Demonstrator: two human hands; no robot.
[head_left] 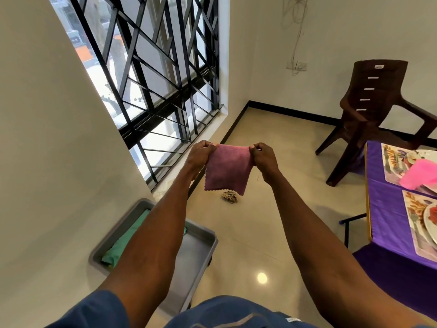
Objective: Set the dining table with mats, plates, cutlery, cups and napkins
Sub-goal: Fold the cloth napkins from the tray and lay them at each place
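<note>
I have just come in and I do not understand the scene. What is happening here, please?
A person holds a mauve napkin up in the air, the left hand and the right hand each pinching a top corner. A grey tray below holds a green cloth. At the right, the table already carries mats and plates.

Bright daylight from window (151, 74) — floor (262, 278) glare, edges warped.

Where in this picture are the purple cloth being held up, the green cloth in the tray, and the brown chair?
purple cloth (227, 170): head view, middle of the hanging fabric.
green cloth (125, 240): head view, middle of its visible strip.
brown chair (373, 91): head view, the slotted backrest.
</note>
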